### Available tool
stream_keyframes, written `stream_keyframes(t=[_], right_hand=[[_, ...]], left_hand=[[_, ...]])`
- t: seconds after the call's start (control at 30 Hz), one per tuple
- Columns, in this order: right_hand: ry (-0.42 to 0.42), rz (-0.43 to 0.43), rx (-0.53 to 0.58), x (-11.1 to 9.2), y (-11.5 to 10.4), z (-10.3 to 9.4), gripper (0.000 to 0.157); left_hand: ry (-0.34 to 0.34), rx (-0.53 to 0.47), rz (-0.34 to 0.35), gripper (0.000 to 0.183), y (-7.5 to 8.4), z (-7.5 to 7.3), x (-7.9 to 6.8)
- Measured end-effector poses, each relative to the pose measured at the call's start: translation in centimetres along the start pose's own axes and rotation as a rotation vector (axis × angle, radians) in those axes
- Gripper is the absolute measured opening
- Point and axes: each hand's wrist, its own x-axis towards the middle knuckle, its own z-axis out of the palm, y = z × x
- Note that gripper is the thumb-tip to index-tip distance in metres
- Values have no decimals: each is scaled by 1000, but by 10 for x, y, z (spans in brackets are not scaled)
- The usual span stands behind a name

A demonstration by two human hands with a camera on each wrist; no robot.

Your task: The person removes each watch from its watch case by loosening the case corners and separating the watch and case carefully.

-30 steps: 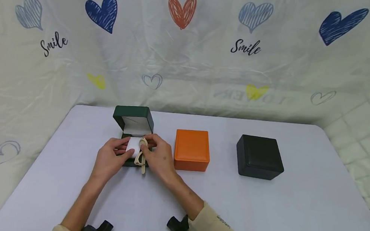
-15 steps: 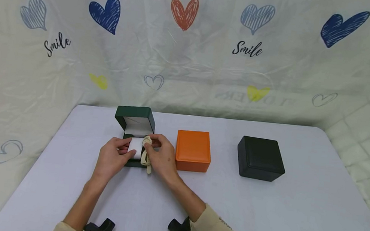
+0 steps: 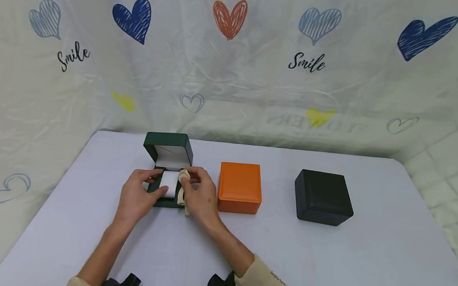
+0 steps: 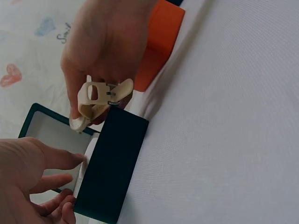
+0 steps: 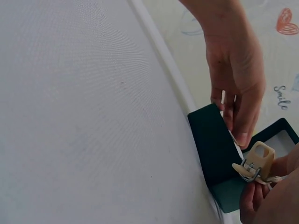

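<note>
A green box [image 3: 169, 138] stands with its lid up at the table's back left, a white cushion [image 3: 169, 184] inside. My right hand [image 3: 203, 197] pinches a cream-strapped wristwatch [image 3: 184, 175] by its dial, over the box's right side. The strap [image 4: 95, 95] is buckled into a loop, as the left wrist view shows, and its tail hangs past the box's front. My left hand [image 3: 136, 195] is at the box's left side. Its thumb is at the cushion's left edge, and its fingers are spread loosely, partly hidden behind the box in the left wrist view.
An orange box [image 3: 240, 184] with its lid down stands close to the right of my right hand. Farther right is a closed black box [image 3: 324, 195]. A white cloth covers the table [image 3: 304, 267], and a printed curtain [image 3: 257, 71] hangs behind its back edge.
My right hand has drawn the watch rightward, off the cushion's front toward the box's right side. The left hand's fingers have loosened and parted a little from the cushion.
</note>
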Motion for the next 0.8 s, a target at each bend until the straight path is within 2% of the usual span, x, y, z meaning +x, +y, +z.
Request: stream_keyframes(t=[0.17,0.43,0.63,0.8], right_hand=[[-2,9,-11,1,2,3,25],[-3,49,54,-2,4,1,25],[-1,58,65,-1,5,0,26],[-2,65,61,-2,7,0,26]], left_hand=[[1,-68,-35,51,-7,-1,0],[-95,-199,-166,61,-17,-9,-3],[-98,-251,-170,58,-20,-9,-4],[-91,-272,-145,55,-23,-8,-6]])
